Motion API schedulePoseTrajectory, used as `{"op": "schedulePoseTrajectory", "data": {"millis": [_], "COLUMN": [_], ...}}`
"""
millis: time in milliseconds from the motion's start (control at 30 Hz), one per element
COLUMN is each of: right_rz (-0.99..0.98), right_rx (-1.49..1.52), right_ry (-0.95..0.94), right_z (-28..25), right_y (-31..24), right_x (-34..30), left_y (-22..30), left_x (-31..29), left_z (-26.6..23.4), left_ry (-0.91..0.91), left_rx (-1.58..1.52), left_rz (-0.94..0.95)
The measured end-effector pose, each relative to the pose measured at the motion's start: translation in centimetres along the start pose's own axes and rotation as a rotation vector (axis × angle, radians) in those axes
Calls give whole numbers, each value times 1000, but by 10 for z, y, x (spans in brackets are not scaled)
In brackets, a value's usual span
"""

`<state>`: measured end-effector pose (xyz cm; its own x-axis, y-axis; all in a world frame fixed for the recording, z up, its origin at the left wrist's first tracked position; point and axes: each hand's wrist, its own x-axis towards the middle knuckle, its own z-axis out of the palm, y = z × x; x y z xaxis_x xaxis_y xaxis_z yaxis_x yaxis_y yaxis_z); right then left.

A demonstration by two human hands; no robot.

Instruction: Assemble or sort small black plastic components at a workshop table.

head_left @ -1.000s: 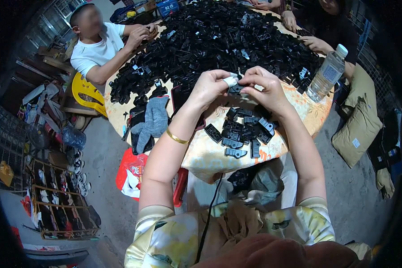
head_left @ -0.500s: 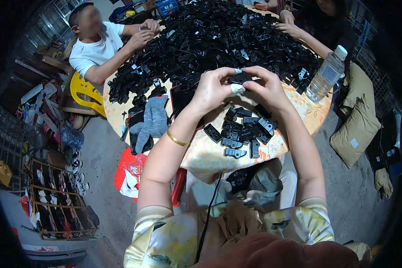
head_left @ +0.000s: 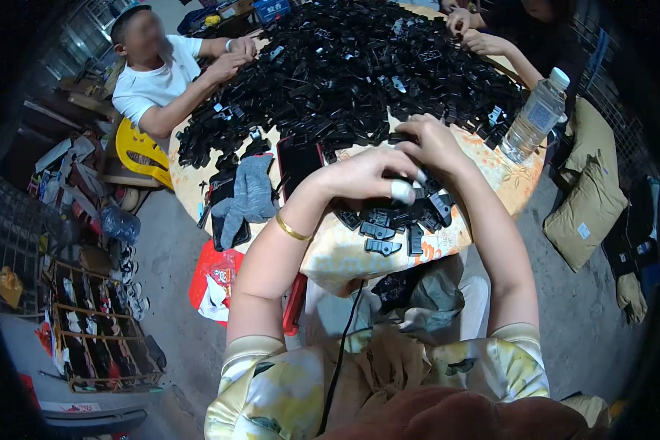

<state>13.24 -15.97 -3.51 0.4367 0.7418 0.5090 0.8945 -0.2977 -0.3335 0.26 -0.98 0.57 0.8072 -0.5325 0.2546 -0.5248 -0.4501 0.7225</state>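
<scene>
My left hand point(head_left: 366, 174) reaches over the small pile of black plastic parts point(head_left: 381, 229) at the near table edge. White wraps cover its thumb and one fingertip; thumb and fingers are apart, and no part shows clearly between them. Beyond it to the right, my right hand point(head_left: 436, 147) is beside the near edge of the large heap of black plastic parts point(head_left: 337, 81). Its bent fingers point left, spaced apart, with no held part visible. The hands partly hide the small pile.
A clear water bottle point(head_left: 535, 121) stands at the table's right. Grey gloves point(head_left: 249, 192) and a dark red-edged flat device point(head_left: 299, 158) lie left of my forearm. Two people work at the heap: a white-shirted person point(head_left: 157, 81) and a dark-clothed person point(head_left: 535, 44). Sacks point(head_left: 586, 198) stand on the floor.
Earlier both hands met around a black plastic part. Now they are apart: the left has come down over the small pile, while the right has turned its fingers leftward.
</scene>
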Motion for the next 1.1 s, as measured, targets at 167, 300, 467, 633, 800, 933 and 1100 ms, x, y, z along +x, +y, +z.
{"op": "schedulePoseTrajectory", "data": {"millis": [167,300,467,633,800,933,1100], "right_rz": [156,307,281,230,77,-25,106], "right_rx": [113,412,879,1039,935,902,761], "right_ry": [42,85,127,121,165,318,319], "right_z": [-6,-11,-10,-21,-22,-19,-18], "right_y": [-2,-10,-16,-24,-28,-34,-37], "right_x": [3,10,11,7,4,6,3], "left_y": [2,-23,-34,-15,-4,-18,-5], "left_x": [-25,-52,-35,-5,15,9,5], "left_z": [-49,-64,-47,-40,-26,-22,-20], "left_ry": [688,552,514,637,668,628,606], "left_rx": [399,717,976,570,-767,-977,-1063], "left_rz": [-449,-698,-612,-591,-427,-431,-348]}}
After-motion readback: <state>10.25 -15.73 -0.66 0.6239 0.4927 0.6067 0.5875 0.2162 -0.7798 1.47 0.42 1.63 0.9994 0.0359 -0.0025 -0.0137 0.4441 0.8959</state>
